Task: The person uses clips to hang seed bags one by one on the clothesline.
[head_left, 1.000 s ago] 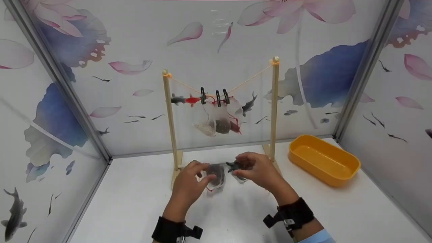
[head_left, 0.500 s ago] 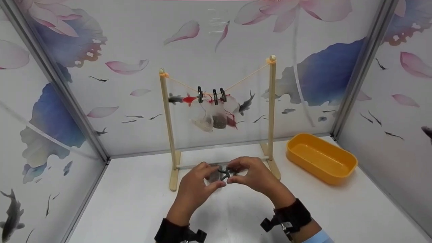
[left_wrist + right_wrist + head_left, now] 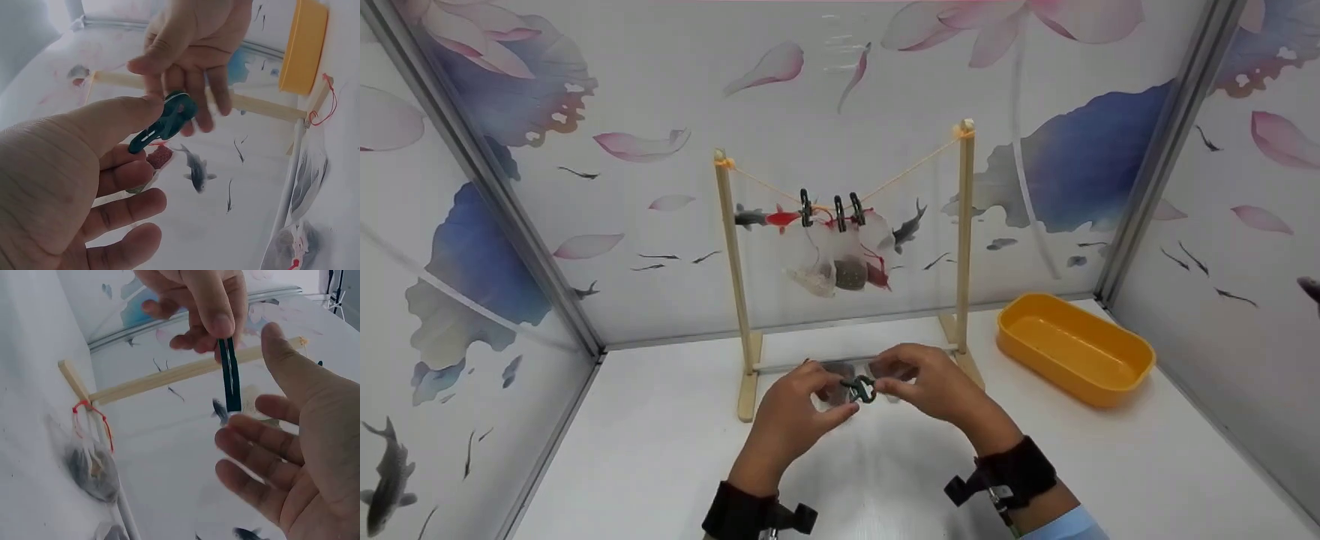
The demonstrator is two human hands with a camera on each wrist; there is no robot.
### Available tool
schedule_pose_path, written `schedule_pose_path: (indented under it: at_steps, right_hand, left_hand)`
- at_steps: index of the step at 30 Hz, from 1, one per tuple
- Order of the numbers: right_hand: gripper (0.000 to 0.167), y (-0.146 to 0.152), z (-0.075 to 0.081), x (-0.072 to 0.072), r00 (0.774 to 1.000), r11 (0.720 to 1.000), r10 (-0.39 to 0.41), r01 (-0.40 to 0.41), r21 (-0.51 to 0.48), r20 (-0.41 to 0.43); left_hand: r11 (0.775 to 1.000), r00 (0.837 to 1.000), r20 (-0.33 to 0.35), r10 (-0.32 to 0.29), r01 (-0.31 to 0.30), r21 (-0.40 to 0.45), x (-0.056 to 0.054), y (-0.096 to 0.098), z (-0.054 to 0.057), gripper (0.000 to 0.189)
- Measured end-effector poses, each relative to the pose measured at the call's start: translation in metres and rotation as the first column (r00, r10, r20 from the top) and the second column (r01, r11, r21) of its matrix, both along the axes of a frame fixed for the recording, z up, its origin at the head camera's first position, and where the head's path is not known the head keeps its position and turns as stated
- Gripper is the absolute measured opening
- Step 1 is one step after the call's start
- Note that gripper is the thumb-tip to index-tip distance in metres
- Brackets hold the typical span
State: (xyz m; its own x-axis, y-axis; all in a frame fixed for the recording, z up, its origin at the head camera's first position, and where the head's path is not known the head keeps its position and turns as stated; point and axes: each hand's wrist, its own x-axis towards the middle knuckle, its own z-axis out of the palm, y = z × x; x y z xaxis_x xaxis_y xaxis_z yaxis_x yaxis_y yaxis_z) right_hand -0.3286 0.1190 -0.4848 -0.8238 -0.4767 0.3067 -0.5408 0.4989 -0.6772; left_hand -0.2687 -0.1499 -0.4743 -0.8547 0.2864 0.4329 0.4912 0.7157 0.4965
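Observation:
In the head view, a dark green clip (image 3: 861,388) is held low in front of the wooden rack. My left hand (image 3: 795,411) pinches one end of it between thumb and index finger, the other fingers loose. Close to the clip's other end is my right hand (image 3: 934,381). In the right wrist view, the right hand's fingers (image 3: 247,481) are spread and loosely bent, pinching nothing. Its index fingertip is close to the clip; contact is hard to tell. Behind the hands lie clear drawstring bags with dark contents, one bag (image 3: 93,469) showing a red cord.
An orange string on the wooden rack (image 3: 966,240) sags under several clear bags (image 3: 851,274) hung by black clips (image 3: 838,213). To the right of the rack stands a yellow tray (image 3: 1072,352). Printed walls enclose the white tabletop (image 3: 660,450).
A second ago the right hand held the clip and the left hand was empty. Both hands met around it; now the left pinches it and the right has let go.

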Motion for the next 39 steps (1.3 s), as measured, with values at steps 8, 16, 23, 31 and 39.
schedule_pose_path:
  at_steps: [8,16,23,31,39]
  right_hand:
    - [0.056,0.008,-0.051,-0.028,0.945,0.876,-0.318,0.262,0.405,0.077]
    - [0.020,0.019,-0.069,-0.037,0.927,0.831,-0.374,0.324,0.453,0.023]
    - [0.031,0.028,-0.072,-0.039,0.879,0.803,-0.474,0.456,0.384,-0.051]
    - [0.037,0.033,-0.073,-0.040,0.870,0.755,-0.493,0.438,0.488,-0.019]
    - [0.011,0.043,-0.042,-0.036,0.873,0.826,-0.480,0.420,0.376,0.081]
  left_hand:
    - [0.998,0.996,-0.072,0.061,-0.063,-0.024,0.001,-0.008,0.001,0.024]
    - [0.996,0.987,-0.146,0.067,-0.074,-0.044,0.000,-0.007,-0.001,0.013]
    - [0.994,0.979,-0.188,0.079,-0.092,-0.060,-0.002,-0.005,-0.004,0.007]
    - [0.994,0.984,-0.161,0.077,-0.089,-0.066,0.000,-0.004,-0.003,0.008]
    - [0.994,0.975,-0.203,0.086,-0.099,-0.054,0.003,-0.005,-0.001,0.009]
